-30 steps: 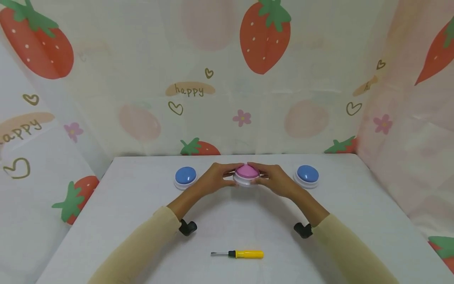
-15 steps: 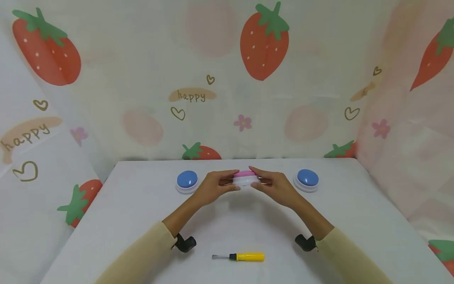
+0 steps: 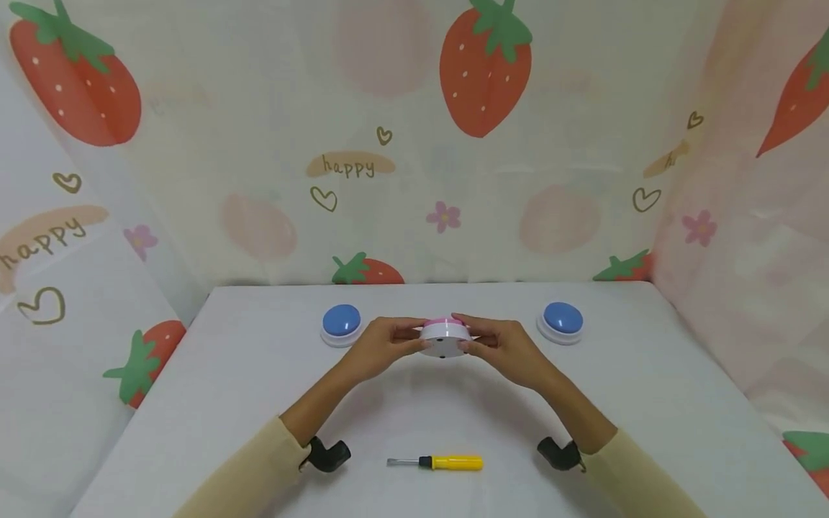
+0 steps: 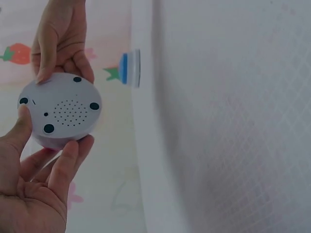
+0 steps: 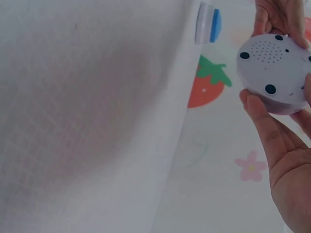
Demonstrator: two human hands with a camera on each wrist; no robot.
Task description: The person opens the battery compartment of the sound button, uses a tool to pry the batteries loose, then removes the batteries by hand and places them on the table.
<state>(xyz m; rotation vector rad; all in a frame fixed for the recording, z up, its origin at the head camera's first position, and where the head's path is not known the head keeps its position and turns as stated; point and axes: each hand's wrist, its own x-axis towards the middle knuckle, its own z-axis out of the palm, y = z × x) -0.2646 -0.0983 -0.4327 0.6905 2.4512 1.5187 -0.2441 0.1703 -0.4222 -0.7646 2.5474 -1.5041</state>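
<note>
Both hands hold a round push button [image 3: 445,339] with a pink dome and white base, raised over the white table. Its underside tilts toward me; the left wrist view shows that white base [image 4: 68,109] with dark round feet and a patch of small speaker holes. My left hand [image 3: 383,347] grips its left edge, thumb below and fingers over the top. On the opposite edge my right hand [image 3: 508,350] pinches it the same way. Most of the pink dome is hidden in the wrist views.
Blue push buttons stand on the table at the left [image 3: 341,321] and right [image 3: 562,319]. A yellow-handled screwdriver [image 3: 453,462] lies nearer me, its tip pointing left. Strawberry-print cloth [image 3: 486,86] hangs behind the table and along its sides.
The pink push button has tipped back, so its underside now faces me instead of its dome. Both hands have come slightly nearer with it. The screwdriver and blue buttons stay put.
</note>
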